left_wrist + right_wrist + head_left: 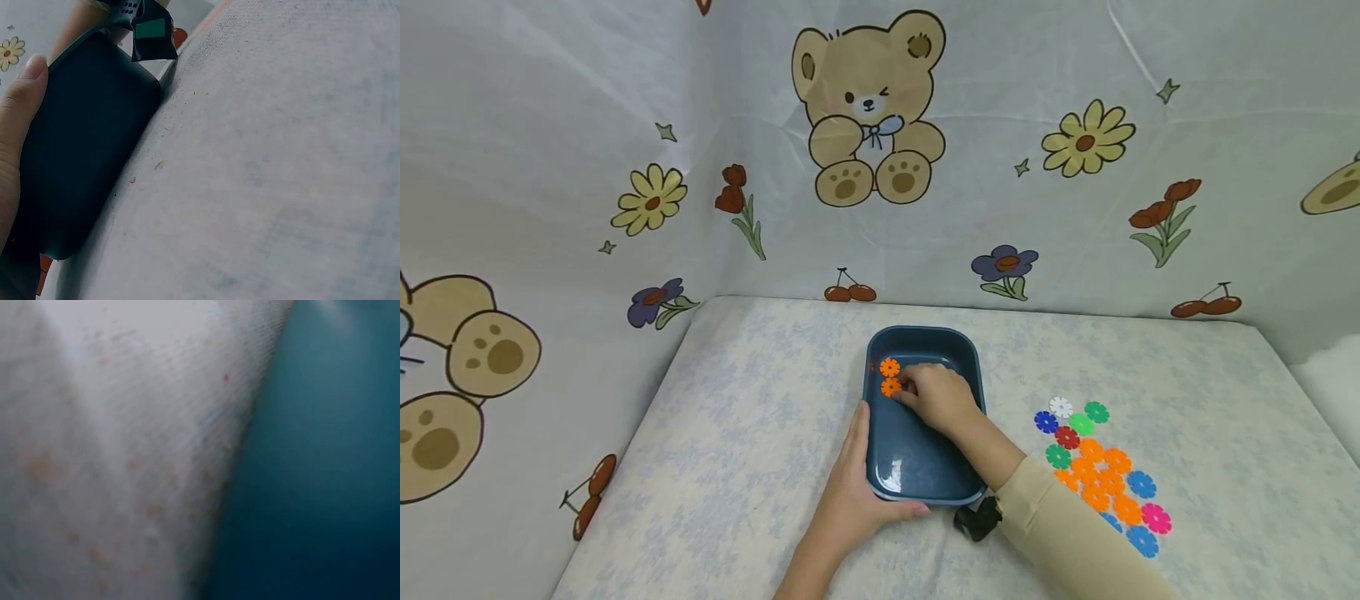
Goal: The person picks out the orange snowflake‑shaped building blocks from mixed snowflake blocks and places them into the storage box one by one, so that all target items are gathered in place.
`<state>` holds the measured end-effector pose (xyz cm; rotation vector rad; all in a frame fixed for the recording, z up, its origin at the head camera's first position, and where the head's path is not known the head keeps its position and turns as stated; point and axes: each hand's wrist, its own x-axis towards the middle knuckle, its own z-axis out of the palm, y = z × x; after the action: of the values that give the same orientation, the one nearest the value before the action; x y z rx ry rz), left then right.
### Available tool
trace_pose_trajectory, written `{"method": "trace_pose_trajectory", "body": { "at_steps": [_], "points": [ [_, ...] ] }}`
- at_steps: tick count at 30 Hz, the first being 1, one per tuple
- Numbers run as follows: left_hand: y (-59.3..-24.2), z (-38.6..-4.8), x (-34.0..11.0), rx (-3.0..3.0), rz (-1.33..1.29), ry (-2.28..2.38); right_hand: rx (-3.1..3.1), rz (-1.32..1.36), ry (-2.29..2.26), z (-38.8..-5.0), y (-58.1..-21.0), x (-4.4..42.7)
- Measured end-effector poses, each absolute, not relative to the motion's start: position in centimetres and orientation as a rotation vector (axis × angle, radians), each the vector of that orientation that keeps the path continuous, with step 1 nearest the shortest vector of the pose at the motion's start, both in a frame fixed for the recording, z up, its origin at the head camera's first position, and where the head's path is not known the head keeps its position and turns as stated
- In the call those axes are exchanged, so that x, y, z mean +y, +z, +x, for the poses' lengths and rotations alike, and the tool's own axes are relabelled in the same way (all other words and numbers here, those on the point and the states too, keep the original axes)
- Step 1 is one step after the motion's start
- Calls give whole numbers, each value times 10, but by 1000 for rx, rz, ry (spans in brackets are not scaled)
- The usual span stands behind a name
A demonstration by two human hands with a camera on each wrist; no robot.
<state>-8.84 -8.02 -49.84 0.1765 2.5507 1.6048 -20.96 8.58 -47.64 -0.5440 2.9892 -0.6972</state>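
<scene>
A dark blue rectangular tray (917,467) stands on the table, its side also filling the right of the right wrist view (319,456). Two orange flower-shaped pieces (890,367) lie inside near its left wall, one behind the other. My right hand (936,396) reaches into the tray, fingers bent, fingertips at the nearer orange piece (891,387); whether they pinch it is unclear. My left hand (853,492) rests along the tray's left side and near corner, fingers fairly straight, thumb along the near edge; the left wrist view shows this hand (15,137) against the tray (87,144).
Right of the tray lies a loose group of flower-shaped pieces (1111,482) in orange, blue, green, red, pink and white. A black device (978,520) is by my right wrist at the tray's near corner. Printed cloth (880,250) hangs behind the table.
</scene>
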Motion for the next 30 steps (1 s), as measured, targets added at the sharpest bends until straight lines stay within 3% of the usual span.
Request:
{"method": "trace_pose_trajectory", "body": {
  "at_steps": [30],
  "points": [
    [-499, -89, -81, 2540, 185, 1615, 3032, -605, -564, -208, -475, 84]
  ]
}}
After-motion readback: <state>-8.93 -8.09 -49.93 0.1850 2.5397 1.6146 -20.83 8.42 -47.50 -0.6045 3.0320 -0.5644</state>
